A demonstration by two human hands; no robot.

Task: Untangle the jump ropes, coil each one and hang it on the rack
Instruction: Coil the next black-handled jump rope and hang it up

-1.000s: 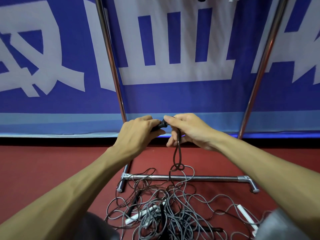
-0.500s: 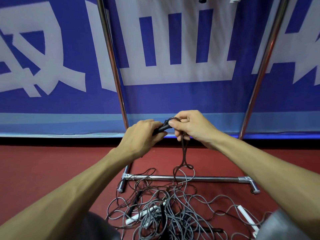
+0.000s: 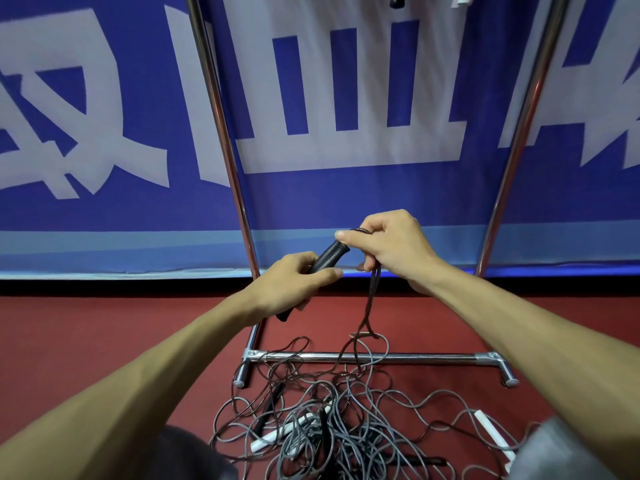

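- left hand (image 3: 294, 282) grips black jump-rope handle (image 3: 330, 257); right hand (image 3: 391, 247) pinches its dark cord (image 3: 372, 306) at the handle's far end
- rope tangle (image 3: 332, 427) on red floor (image 3: 86, 341), near side of chrome rack (image 3: 415, 357) base bar
- blue-white banner (image 3: 311, 195) on far wall

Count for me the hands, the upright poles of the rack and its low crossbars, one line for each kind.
Hands: 2, left hand gripping the black handle, right hand holding the dark rope.
Upright poles: 2, left pole and right pole.
Low crossbar: 1.
Total: 5.
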